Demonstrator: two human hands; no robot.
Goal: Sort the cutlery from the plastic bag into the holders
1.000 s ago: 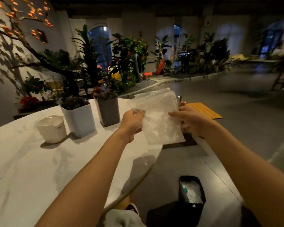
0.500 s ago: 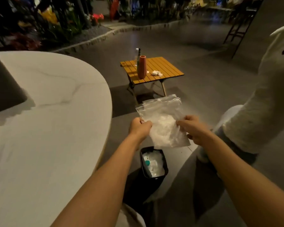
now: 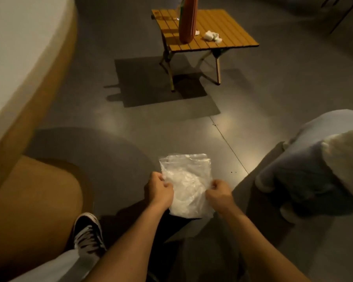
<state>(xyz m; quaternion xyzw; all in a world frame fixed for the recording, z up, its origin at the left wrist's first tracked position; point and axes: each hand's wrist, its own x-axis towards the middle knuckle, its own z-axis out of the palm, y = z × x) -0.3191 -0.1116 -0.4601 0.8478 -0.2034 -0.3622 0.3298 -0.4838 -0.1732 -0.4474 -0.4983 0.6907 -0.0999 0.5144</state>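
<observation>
Head view, nearest first: a trouser leg and a dark shoe with white laces (image 3: 88, 235) sit at the lower left, on the grey floor (image 3: 130, 139). Two bare forearms reach forward from the bottom edge. The left hand (image 3: 159, 190) has its grip curled and pinching the left edge of a clear plastic bag (image 3: 186, 184); the right hand (image 3: 218, 192) has its grip curled and pinching the bag's right edge. The bag hangs in the air between the two hands, above the floor and a dark shape below that cannot be made out. Its long axis runs away from the person, with the crumpled far end pointing toward the small table ahead and the near end toward the person's body. Whatever is inside shows only as a pale blur.

To the right, a pale padded shape (image 3: 314, 169) sits on the floor. At the left, the rim of a large white round surface (image 3: 18, 47) curves past. Farther off stands a low slatted wooden table (image 3: 222, 27) carrying a tall orange cylinder (image 3: 186, 19) and some crumpled white paper (image 3: 211, 36).
</observation>
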